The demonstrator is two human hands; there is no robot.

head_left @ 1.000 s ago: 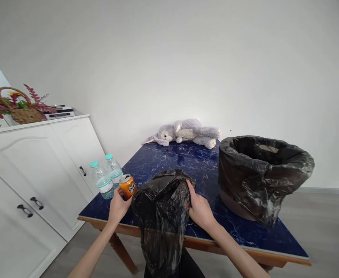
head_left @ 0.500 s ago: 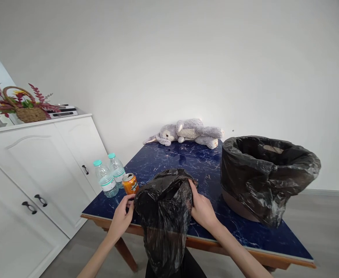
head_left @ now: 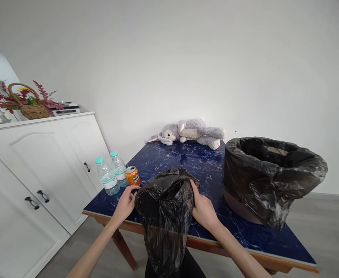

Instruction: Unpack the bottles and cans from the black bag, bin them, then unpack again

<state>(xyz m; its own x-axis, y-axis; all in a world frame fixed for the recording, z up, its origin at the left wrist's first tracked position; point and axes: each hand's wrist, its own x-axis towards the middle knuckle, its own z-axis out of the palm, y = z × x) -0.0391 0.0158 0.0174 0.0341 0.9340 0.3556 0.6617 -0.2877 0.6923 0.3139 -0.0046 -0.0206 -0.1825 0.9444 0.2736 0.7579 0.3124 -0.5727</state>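
Note:
A black plastic garbage bag (head_left: 166,216) hangs over the table's front edge between my hands, its mouth bunched at the top. My right hand (head_left: 204,208) is closed on the bag's right side, thumb and fingers around the gathered plastic. At the left edge of the bag, my left hand (head_left: 127,202) has its fingers curled against the plastic; the fingertips are partly hidden. Just beyond those fingers stands an opened orange soda can (head_left: 133,177). Two clear plastic bottles (head_left: 108,178) with turquoise caps stand to its left.
A bin (head_left: 241,208) lined with another black bag stands on the right of the blue marbled table (head_left: 157,158). A grey plush rabbit (head_left: 189,132) lies along the back by the wall. White cabinets (head_left: 50,154) flank the left, topped by a flower basket (head_left: 34,111).
My left hand has moved slightly up along the bag's edge, toward the can. The right hand keeps its grip on the bag. The view has shifted a little.

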